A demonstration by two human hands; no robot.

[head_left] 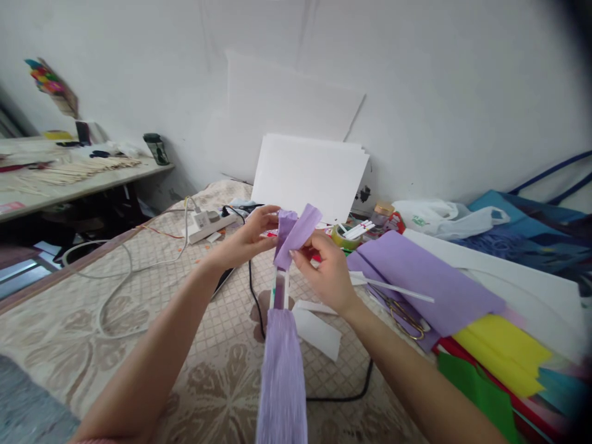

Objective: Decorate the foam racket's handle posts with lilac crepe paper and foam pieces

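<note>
Both my hands are raised over the table and pinch a strip of purple crepe paper (pixel 296 233). My left hand (pixel 252 237) grips its upper left part with closed fingers. My right hand (pixel 324 265) pinches the right side, fingers closed. The strip folds at the top and hangs down in a long purple band (pixel 282 370) toward me. A white stick (pixel 280 288) shows where the paper is gathered below my hands.
Sheets of purple (pixel 416 277), yellow (pixel 504 351) and green (pixel 481 388) paper lie at right, with scissors (pixel 404 314). White boards (pixel 309 176) lean on the wall. A power strip (pixel 206 225), cables, a tape roll (pixel 345 237) and paper scraps (pixel 319 330) are on the patterned tablecloth (pixel 92 320).
</note>
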